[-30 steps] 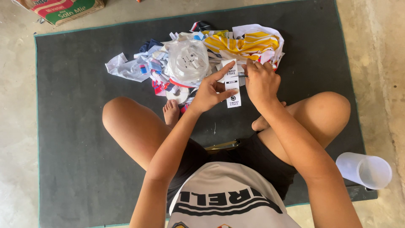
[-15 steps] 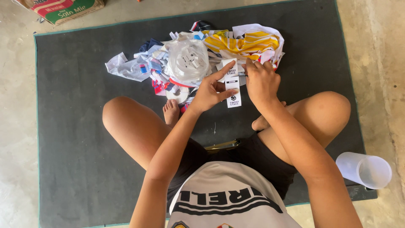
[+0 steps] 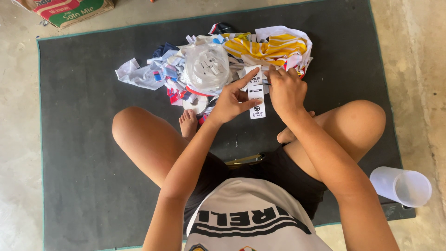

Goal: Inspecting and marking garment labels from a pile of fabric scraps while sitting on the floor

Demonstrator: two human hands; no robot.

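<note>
Both hands work 1 white paper tag (image 3: 256, 95), at the near edge of the clothes pile (image 3: 218, 60). Left hand (image 3: 231, 101) fingers pinch its left edge; right hand (image 3: 286, 90) fingers closed at its top. Light, thin, bendy; likely tears easily, best gripped by the edges.

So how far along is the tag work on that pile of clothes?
Nothing is visibly set aside as finished. In hand: both hands, the left hand and the right hand, are on a white hang tag at the edge of the yellow striped garment. Left: the heap of garments on the dark mat remains unsorted.
</note>
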